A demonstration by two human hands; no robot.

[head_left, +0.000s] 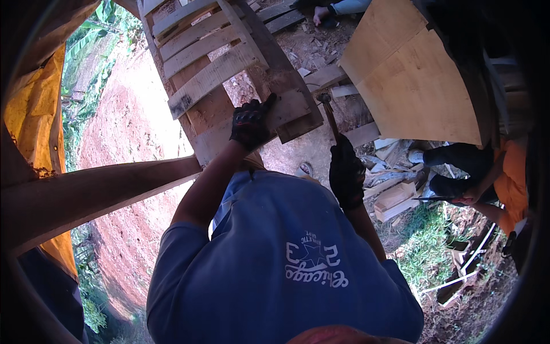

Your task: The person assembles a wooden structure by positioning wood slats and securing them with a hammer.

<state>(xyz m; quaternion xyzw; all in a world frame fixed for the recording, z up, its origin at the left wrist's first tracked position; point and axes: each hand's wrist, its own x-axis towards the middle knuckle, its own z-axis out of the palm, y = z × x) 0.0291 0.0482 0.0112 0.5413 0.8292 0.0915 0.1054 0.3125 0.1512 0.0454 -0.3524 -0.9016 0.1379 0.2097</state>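
My left hand (pixel 251 123), in a black glove, is closed over a wooden slat (pixel 291 109) at the near end of a slatted pallet-like frame (pixel 215 66). Its thumb points out to the right along the wood. Whether a nail sits by the fingers is too small to tell. Off to the right of the frame, my right hand (pixel 346 175), also gloved in black, grips a hammer (pixel 330 116) by its handle. The hammer's head is up, apart from the slat. Several more slats lie across the frame beyond my left hand.
A large plywood sheet (pixel 412 74) leans at the right, above scrap wood (pixel 395 198). A person in orange (pixel 511 178) sits far right; another person's hand (pixel 321 14) shows at the top. A thick wooden beam (pixel 103 195) and an orange tarp (pixel 37 109) stand left.
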